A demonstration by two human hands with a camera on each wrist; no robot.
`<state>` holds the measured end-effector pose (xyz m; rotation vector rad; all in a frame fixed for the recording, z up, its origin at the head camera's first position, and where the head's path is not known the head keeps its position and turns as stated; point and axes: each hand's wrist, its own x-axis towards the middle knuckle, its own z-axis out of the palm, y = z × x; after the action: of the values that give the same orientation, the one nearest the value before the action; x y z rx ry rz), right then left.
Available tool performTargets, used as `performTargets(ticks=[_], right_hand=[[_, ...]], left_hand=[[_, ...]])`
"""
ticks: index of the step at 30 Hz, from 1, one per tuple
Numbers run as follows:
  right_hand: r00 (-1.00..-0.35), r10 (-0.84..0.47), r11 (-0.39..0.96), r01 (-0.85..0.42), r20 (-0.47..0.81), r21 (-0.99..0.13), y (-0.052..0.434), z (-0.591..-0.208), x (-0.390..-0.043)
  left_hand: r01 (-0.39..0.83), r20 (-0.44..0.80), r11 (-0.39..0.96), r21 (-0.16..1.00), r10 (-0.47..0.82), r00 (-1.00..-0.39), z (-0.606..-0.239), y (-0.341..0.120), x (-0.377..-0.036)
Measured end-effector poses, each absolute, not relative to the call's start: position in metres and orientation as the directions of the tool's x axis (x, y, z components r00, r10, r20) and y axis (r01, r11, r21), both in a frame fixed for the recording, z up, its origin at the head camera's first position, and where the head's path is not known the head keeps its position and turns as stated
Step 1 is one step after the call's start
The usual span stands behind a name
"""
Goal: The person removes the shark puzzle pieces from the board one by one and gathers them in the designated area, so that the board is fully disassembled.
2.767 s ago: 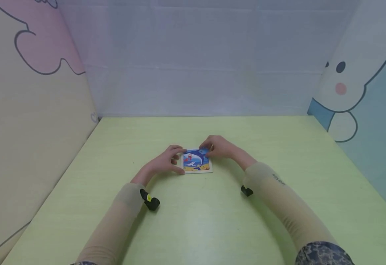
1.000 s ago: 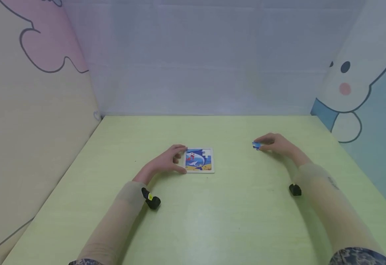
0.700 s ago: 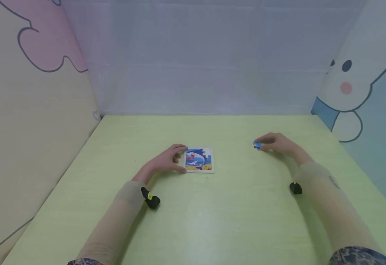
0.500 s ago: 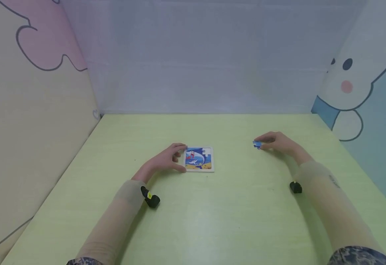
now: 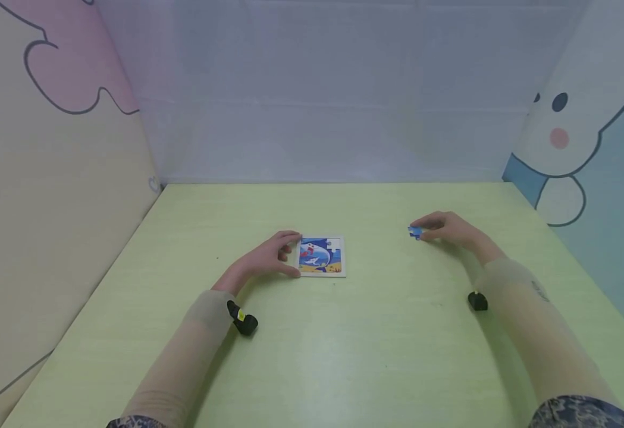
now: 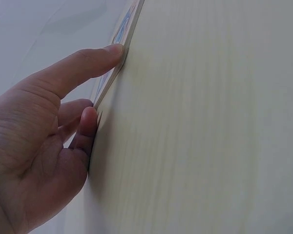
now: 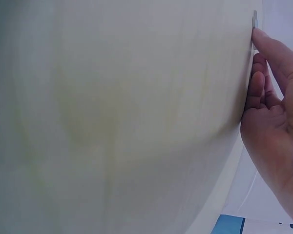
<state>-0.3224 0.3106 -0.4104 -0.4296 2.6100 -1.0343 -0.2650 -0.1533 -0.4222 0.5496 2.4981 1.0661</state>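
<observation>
A small framed jigsaw puzzle (image 5: pixel 319 261) with a dolphin picture lies flat near the middle of the table. Its upper right corner shows a white gap shaped like a piece. My left hand (image 5: pixel 269 255) grips the frame's left side, index finger at the far corner and thumb at the near one. In the left wrist view the thumb (image 6: pixel 83 66) presses on the frame's edge. Well to the right, my right hand (image 5: pixel 451 232) pinches a blue puzzle piece (image 5: pixel 414 232) at the tabletop. The right wrist view shows that piece (image 7: pixel 255 19) only edge-on, beyond the thumb.
The pale yellow-green table (image 5: pixel 344 351) extends to a whitish back wall (image 5: pixel 322 89). Side panels with cartoon drawings stand left and right. A small black camera (image 5: pixel 244 321) is on the left wrist, another (image 5: pixel 477 301) on the right.
From the puzzle's upper right corner, my right hand has moved right with a piece, leaving the white gap. Over the last second both hands have stayed almost still.
</observation>
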Motion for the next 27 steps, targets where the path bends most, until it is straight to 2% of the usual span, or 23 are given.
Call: performTargets(ticks=[6, 27], right_hand=[[-0.91, -0.375, 0.71, -0.16, -0.175, -0.686, 0.3112, -0.4107, -0.3222], [-0.899, -0.4, 0.691, -0.167, -0.18, -0.704, 0.3112, -0.4061, -0.3204]], left_hand=[[0.245, -0.151, 0.634, 0.733, 0.503, -0.851, -0.4253, -0.154, -0.2669], [0.224, -0.163, 0.642, 0.734, 0.486, -0.859, -0.4266, -0.1523, -0.2668]])
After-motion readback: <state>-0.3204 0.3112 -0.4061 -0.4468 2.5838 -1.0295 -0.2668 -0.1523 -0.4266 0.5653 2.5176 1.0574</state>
